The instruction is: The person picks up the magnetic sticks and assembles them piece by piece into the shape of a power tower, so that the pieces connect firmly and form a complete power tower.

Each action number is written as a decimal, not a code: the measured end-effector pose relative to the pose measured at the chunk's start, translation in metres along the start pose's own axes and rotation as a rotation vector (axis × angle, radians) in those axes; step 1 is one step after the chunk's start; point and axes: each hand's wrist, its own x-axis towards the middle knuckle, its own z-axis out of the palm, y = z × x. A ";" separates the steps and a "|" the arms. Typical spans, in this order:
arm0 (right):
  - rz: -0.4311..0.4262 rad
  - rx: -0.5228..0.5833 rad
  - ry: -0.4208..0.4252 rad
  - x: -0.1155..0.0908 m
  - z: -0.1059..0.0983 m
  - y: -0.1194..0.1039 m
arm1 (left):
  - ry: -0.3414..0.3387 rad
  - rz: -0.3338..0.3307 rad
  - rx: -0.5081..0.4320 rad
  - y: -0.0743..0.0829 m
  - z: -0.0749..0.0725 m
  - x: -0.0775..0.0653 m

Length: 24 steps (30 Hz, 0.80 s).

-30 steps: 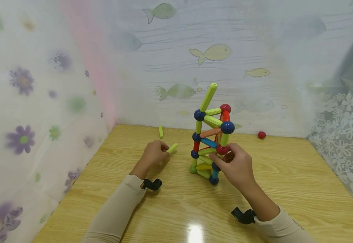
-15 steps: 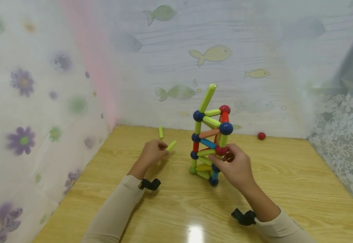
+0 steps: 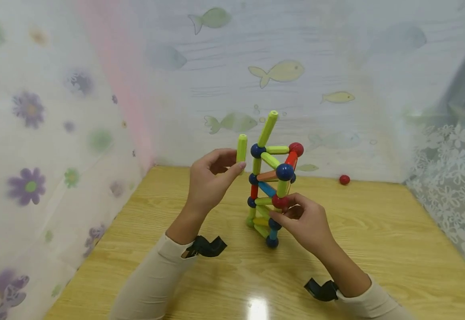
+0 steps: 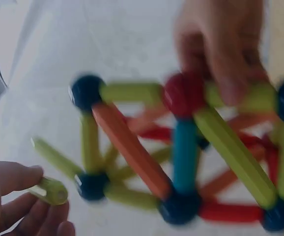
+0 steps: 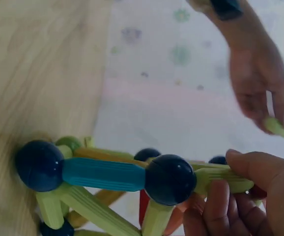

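Observation:
A tall tower (image 3: 258, 151) of coloured rods and balls stands on the table, with one yellow-green rod (image 3: 267, 129) slanting up from its top left ball. My left hand (image 3: 206, 184) pinches a loose yellow-green rod (image 3: 242, 147) between thumb and fingers, nearly upright, just left of the tower's top. The left wrist view shows that held rod (image 4: 53, 191) end-on, close to a dark blue ball (image 4: 92, 186). At the tower's near right side, below the red ball (image 3: 279, 201), my right hand (image 3: 310, 224) grips a yellow-green upright rod (image 5: 220, 180).
A loose red ball (image 3: 344, 179) lies at the back right of the wooden table (image 3: 376, 231). Printed sheeting with fish (image 3: 284, 71) hangs close behind the table, with flowered sheeting at both sides. Black straps (image 3: 209, 246) stick out from both wrists.
My left hand has risen and moved right toward the tower, turning its rod upright. The tower's near side has swung left with my right hand. The loose rod at the back is now hidden.

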 end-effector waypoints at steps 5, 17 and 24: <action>-0.039 0.037 -0.004 -0.003 0.014 -0.006 | 0.031 0.133 -0.102 0.038 0.015 0.020; -0.188 0.079 -0.015 -0.002 0.034 -0.011 | -0.047 0.087 0.015 0.042 0.024 0.031; -0.229 0.135 0.272 0.009 0.024 -0.001 | -0.055 0.120 0.080 0.034 0.025 0.026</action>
